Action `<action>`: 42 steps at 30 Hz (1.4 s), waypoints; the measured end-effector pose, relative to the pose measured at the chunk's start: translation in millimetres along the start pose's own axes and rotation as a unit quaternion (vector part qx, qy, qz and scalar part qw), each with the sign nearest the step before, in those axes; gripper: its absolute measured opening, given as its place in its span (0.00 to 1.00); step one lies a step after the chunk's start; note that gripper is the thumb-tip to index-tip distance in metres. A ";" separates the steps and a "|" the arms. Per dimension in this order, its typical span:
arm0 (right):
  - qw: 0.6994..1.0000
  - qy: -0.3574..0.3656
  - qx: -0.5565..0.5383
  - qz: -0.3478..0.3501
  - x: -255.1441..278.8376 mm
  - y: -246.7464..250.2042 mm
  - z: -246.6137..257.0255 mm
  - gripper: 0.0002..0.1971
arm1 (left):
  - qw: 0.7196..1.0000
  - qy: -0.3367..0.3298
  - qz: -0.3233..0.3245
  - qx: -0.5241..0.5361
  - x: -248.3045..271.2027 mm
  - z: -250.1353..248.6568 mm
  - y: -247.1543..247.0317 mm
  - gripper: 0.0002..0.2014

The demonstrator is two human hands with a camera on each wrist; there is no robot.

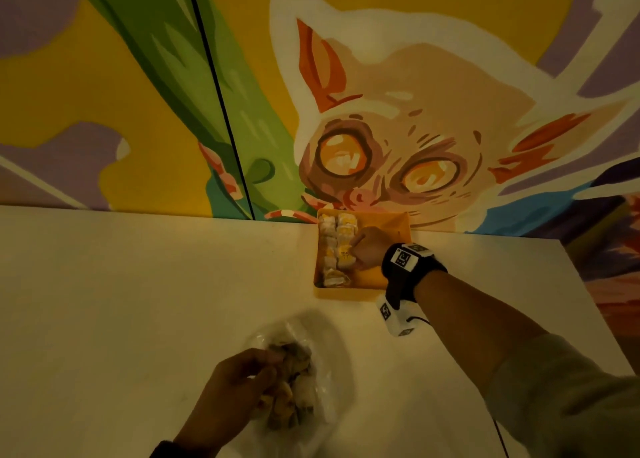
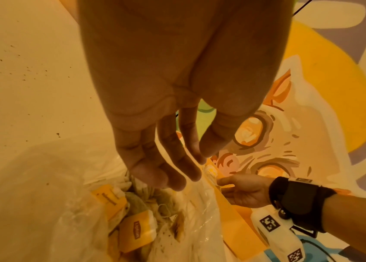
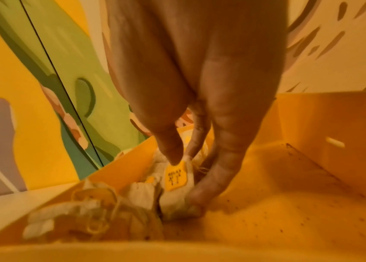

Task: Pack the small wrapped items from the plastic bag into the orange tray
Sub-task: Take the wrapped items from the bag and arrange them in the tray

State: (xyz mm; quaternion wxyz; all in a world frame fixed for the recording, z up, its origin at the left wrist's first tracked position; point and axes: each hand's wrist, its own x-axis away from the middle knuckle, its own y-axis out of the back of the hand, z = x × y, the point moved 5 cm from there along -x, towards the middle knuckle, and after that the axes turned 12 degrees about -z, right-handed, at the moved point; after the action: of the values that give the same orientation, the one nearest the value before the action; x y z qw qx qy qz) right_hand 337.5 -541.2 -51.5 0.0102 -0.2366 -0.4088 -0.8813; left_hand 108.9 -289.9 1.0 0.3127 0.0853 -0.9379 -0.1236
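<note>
Teabag [image 3: 177, 179] sits pinched in right hand [image 1: 370, 249] inside orange tray [image 1: 394, 222].

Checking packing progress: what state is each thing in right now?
Orange tray: left side filled, right side bare.
Wrapped items: rowed in the tray.
Plastic bag: open, items still inside.
Right hand: pinching an item in the tray.
Left hand: fingers reaching into the bag.

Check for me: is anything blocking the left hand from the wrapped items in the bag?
Nothing visible. The left hand hangs right over the plastic bag's open mouth, fingertips at the wrapped items piled inside. The right hand is away in the orange tray, clear of that reach.
</note>
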 end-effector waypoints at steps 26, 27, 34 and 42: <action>0.979 0.148 -0.137 -0.017 234.7 -30.4 -26.8 0.07 | 0.762 -0.267 0.093 -0.582 10.4 17.5 -65.5 0.38; 0.979 0.149 -0.138 -0.015 237.4 -31.1 -28.2 0.07 | 0.768 -0.267 0.088 -0.576 8.8 19.4 -65.6 0.38; 0.978 0.155 -0.137 0.004 249.4 -39.8 -23.7 0.09 | 0.833 -0.247 0.049 -0.493 -6.7 32.8 -56.2 0.31; 0.983 0.174 -0.034 0.042 255.7 -60.3 -24.0 0.06 | 0.771 -0.274 0.048 -0.573 -9.1 49.6 -64.5 0.41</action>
State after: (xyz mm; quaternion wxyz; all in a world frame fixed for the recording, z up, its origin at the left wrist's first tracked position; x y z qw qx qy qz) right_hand 87.9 -473.6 0.8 0.1095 -0.0970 -0.3602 -0.9213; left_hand 91.3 -340.5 -61.0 0.0388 -0.1922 -0.7421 -0.6409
